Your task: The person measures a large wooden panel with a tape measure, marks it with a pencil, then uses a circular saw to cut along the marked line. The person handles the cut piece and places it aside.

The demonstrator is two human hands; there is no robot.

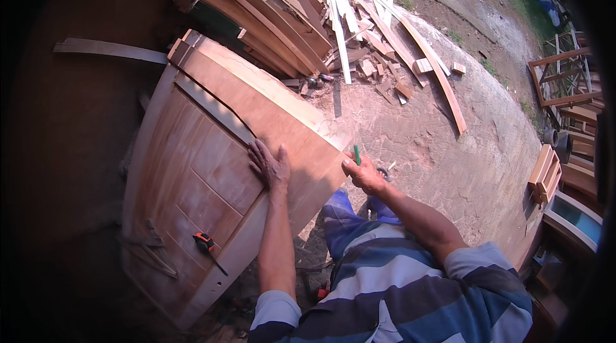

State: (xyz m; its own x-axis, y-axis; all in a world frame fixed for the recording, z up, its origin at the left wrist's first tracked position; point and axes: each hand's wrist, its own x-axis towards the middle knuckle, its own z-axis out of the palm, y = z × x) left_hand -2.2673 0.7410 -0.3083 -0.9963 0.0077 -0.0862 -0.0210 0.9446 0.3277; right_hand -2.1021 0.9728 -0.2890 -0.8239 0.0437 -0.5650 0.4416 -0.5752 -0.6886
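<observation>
Head view: a panelled wooden door (192, 195) lies flat, and a broad board (282, 125) rests slanting across its upper part, the board's right end jutting past the door's right edge. The left hand (271, 164) lies open, palm down and fingers spread, on the board just by its lower edge, pressing it against the door. The right hand (364, 175) is closed around a green pencil (357, 154), tip up, at the board's overhanging right corner; whether the hand touches the wood cannot be told.

A tape measure (204, 241) lies near the door's lower edge, well apart from both hands. Past the door's top edge, long planks (256, 9) are stacked, with offcuts (378, 60) scattered on the dirt ground (449, 150) beyond.

To mark well here, it seems wise to keep the flat palm's weight steady so the board cannot slide, bring the pencil down close to the corner, and draw against a firm edge instead of freehand over the unsupported end.
</observation>
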